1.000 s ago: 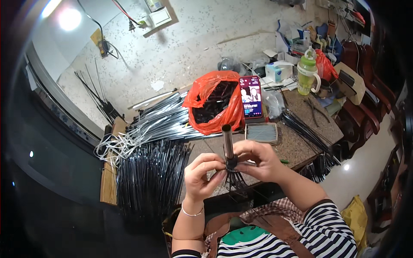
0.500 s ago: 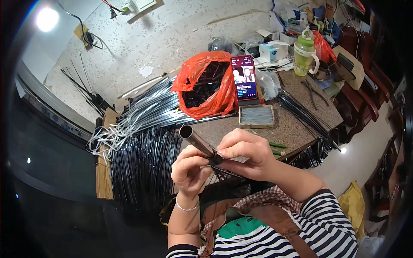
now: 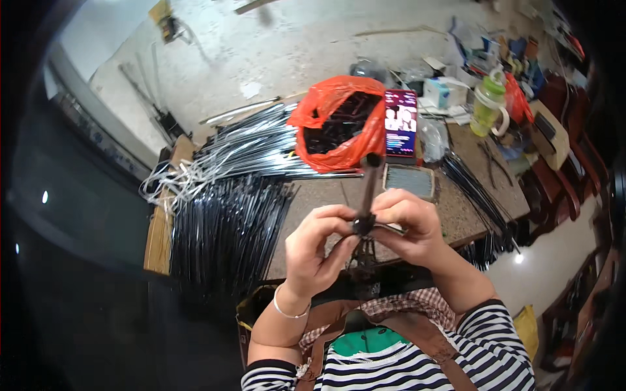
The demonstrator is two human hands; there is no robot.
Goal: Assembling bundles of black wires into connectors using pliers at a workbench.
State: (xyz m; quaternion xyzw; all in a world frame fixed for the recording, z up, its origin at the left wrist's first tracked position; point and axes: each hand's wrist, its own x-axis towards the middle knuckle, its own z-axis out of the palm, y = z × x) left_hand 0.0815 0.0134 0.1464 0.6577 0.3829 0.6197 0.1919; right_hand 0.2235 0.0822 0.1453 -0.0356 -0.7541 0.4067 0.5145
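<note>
A dark metal tube (image 3: 369, 186) stands nearly upright between my hands, its open end pointing up. My left hand (image 3: 316, 244) pinches a small black fitting (image 3: 362, 226) at the tube's lower end. My right hand (image 3: 411, 225) grips the same lower end from the other side, with thin dark wires trailing down below. Both hands are raised over the front edge of the worktable (image 3: 326, 195).
An orange plastic bag (image 3: 339, 124) of black parts lies behind the tube, next to a lit phone (image 3: 400, 124) and a small metal tray (image 3: 409, 180). Bundles of black rods (image 3: 225, 225) and silver rods (image 3: 251, 146) lie at left. A green bottle (image 3: 486, 104) stands at right.
The tube has swung from leaning left back to nearly upright. My hands stay closed around its lower end, and the view has shifted slightly.
</note>
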